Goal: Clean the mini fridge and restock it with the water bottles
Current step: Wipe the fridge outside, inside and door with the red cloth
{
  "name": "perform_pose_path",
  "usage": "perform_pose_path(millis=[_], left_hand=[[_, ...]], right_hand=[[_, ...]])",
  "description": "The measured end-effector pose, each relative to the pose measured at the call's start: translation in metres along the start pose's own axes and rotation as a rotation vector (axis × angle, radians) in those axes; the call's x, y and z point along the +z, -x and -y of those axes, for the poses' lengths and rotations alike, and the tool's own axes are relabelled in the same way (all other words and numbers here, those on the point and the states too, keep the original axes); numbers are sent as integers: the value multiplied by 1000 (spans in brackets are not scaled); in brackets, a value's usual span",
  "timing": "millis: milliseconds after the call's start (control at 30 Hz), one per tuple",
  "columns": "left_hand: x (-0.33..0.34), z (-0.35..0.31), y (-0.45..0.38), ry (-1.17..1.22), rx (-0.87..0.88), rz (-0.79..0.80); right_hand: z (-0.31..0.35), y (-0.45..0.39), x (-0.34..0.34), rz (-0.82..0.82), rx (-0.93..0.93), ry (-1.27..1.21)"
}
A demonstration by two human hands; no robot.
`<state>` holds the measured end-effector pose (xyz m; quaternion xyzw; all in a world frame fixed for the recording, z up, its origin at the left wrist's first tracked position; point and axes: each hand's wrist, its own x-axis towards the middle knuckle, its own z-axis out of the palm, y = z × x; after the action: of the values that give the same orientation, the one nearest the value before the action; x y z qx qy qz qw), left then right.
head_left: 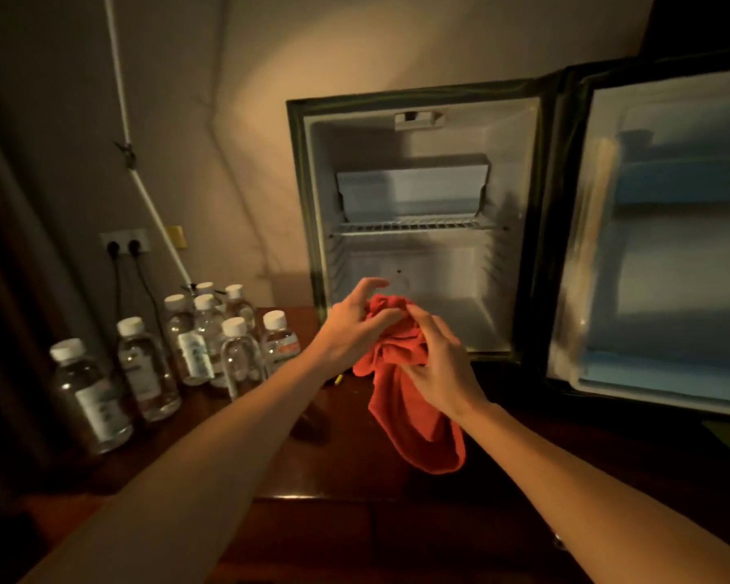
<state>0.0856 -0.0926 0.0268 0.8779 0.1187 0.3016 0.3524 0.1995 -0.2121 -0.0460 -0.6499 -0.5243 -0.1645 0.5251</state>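
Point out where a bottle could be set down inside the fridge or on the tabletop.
Free: the mini fridge floor under the wire shelf, the shelf's top below the freezer box, and the tabletop under the left forearm. Crowded: the left edge, packed with water bottles.

Both hands bunching red cloth, open mini fridge, water bottles

The mini fridge is standing at the far right with its door swinging wide open to the right, one wire shelf crossing its bare white inside. Clear, white-capped water bottles are standing upright, clustering at the left.
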Motion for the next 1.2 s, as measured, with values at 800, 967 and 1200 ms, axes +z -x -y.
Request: perform_pose_path(millis=[800, 967, 1200], left_hand=[[-110, 102, -62, -824, -56, 27], [-112, 107, -72, -755, -70, 17], [-114, 106, -70, -720, -69, 33]], right_hand=[[-21, -131, 127, 360, -631, 886], [-37, -128, 132, 444, -647, 976], [-41, -123, 142, 467, -614, 1014]])
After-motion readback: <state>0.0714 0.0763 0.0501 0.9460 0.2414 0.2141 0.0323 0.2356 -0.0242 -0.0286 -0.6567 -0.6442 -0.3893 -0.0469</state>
